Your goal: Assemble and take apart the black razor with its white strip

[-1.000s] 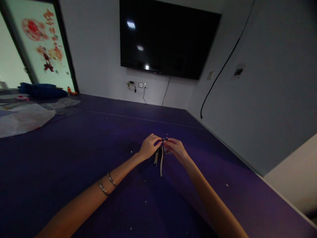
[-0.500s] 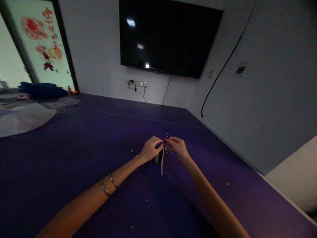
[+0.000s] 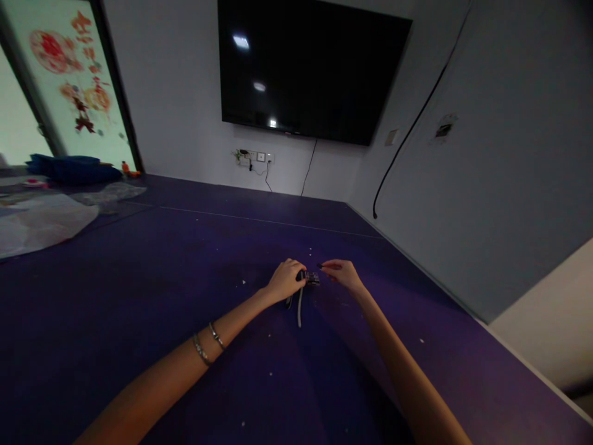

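My left hand (image 3: 286,280) is closed around a small black object (image 3: 301,275), most of it hidden by the fingers. Between the pinched fingertips of my right hand (image 3: 341,273) is a small dark piece (image 3: 319,266), too small to name. The two hands are apart. Just right of my left fingertips, a small clear and dark boxy item (image 3: 312,279) lies on the purple surface. A pale narrow strip (image 3: 299,310) extends toward me from below my left hand. Beside it, a darker strip (image 3: 289,302) is partly covered by that hand.
The purple surface (image 3: 222,247) has small white scraps on it. Crumpled clear plastic sheeting (image 3: 50,219) and dark blue fabric (image 3: 74,168) lie far left. A television (image 3: 306,68) hangs on the wall, and a black cable (image 3: 410,133) dangles at right.
My hands have separated. My right hand moved slightly right with the dark piece, away from the black object. My left hand lowered a little, near the boxy item. The view shifted slightly.
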### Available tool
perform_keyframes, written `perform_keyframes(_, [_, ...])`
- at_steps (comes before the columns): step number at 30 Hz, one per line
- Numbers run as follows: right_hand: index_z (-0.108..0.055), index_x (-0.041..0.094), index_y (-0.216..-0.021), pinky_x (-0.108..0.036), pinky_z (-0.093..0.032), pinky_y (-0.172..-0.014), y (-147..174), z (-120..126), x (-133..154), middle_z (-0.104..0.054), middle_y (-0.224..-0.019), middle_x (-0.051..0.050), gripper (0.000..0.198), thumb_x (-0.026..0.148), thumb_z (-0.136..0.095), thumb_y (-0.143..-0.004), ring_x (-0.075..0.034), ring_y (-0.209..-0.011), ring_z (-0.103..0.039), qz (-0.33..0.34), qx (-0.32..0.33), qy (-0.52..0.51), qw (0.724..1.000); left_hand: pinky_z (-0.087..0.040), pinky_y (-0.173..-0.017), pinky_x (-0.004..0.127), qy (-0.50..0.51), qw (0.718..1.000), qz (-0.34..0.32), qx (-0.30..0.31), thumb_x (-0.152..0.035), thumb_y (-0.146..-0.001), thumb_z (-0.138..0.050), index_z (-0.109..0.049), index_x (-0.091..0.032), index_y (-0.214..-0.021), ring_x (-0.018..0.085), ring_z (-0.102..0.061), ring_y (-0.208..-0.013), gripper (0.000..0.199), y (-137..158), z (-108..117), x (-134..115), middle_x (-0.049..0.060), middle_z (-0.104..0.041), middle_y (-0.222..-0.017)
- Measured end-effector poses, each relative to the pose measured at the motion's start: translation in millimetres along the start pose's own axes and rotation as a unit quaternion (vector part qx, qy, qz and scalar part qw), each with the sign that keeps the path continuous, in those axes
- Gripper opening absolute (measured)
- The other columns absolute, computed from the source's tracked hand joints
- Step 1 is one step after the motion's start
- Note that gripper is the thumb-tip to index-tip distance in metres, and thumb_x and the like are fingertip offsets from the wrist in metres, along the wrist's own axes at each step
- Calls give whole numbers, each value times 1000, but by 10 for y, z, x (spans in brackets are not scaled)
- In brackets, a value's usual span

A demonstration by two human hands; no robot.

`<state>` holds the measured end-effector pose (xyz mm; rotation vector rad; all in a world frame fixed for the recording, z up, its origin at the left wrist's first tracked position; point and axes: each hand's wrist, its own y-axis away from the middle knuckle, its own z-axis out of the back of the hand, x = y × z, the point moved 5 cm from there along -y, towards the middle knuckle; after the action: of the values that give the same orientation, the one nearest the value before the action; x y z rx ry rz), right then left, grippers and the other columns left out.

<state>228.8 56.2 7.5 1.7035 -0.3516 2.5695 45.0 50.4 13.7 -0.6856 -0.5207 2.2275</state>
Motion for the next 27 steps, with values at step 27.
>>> perform_keyframes(27, [-70,16,-64,-21,-41,-49,-51,-165,-271,-64,-55,0,11,16,-61,-58,-10,-47,-53,48,47,30,997,-20,-104,52,-46,985,-15,164,-30,-75,-57,-51,-14,-108,26,-39,-123,37,-141,-561,83,14,-56,-117])
